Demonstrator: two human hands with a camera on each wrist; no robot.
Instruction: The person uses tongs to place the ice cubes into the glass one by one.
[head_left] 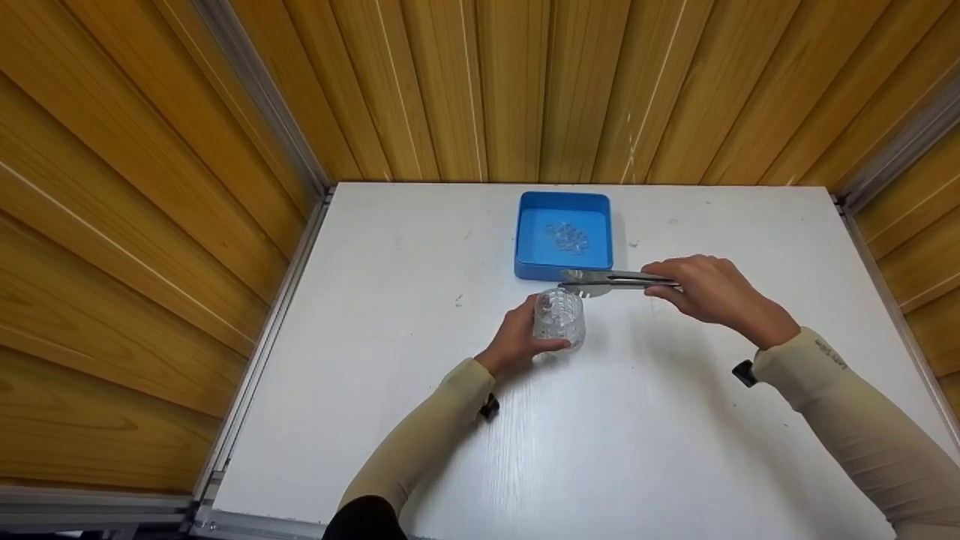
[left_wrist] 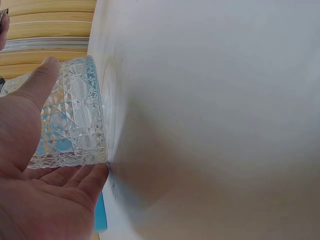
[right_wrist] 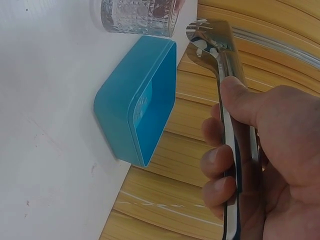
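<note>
My left hand [head_left: 517,337] holds a clear cut-glass tumbler [head_left: 562,324] on the table, thumb on the near side and fingers round the far side. The left wrist view shows the thumb across the patterned wall of the glass [left_wrist: 80,112]. Metal tongs [head_left: 619,280] are gripped in my right hand [head_left: 705,291], pointing left, their tips at the far rim of the tumbler. In the right wrist view the thumb and fingers wrap the handles of the tongs [right_wrist: 232,120]. Several small clear pieces [head_left: 568,238] lie in a blue square box [head_left: 527,268] just beyond the tumbler.
The white table [head_left: 390,262] is bounded by wood-panelled walls [head_left: 517,90] at the back and sides. A metal frame [head_left: 270,300] runs along its left edge. Small marks dot the tabletop.
</note>
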